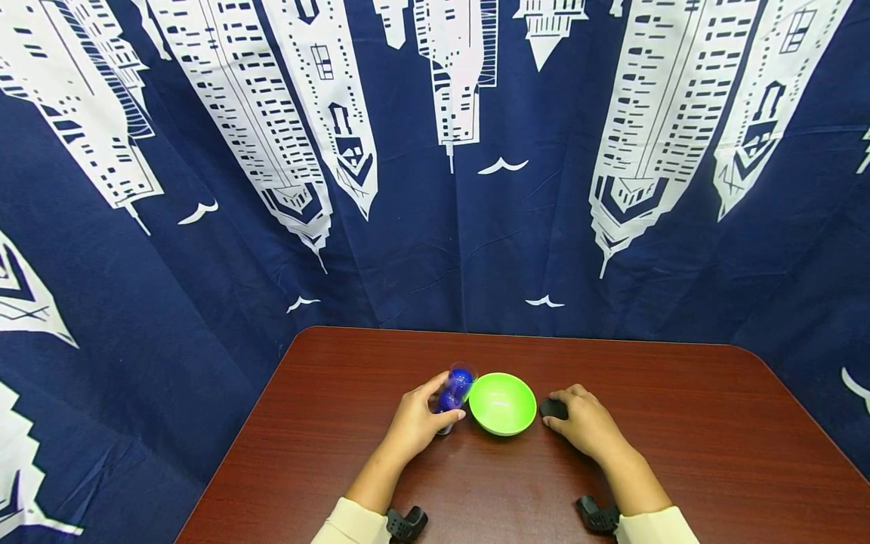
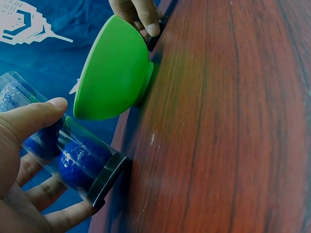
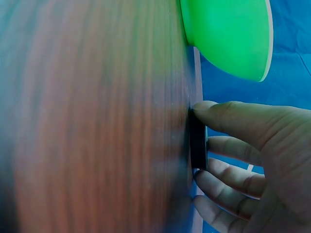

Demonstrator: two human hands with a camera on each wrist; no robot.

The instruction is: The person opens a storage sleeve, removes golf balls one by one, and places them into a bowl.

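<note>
My left hand [image 1: 414, 420] grips a clear plastic tube [image 1: 457, 387] with blue balls [image 2: 81, 164] inside. In the left wrist view the tube leans, its black end cap [image 2: 109, 179] low by the tabletop, and thumb and fingers curl round its wall. Just right of the tube stands a bright green bowl [image 1: 503, 405], upright; its inside shows no contents in the head view. On the bowl's other side my right hand [image 1: 590, 423] pinches a flat, round black lid [image 3: 198, 141] between thumb and fingers. That lid lies flat at the tabletop.
The reddish-brown wooden table [image 1: 503, 491] has rounded far corners. Behind it hangs a dark blue cloth [image 1: 421, 264] printed with white buildings and birds. Black straps with small housings [image 1: 408, 523] sit at both wrists, by the cream sleeves [image 1: 350, 523].
</note>
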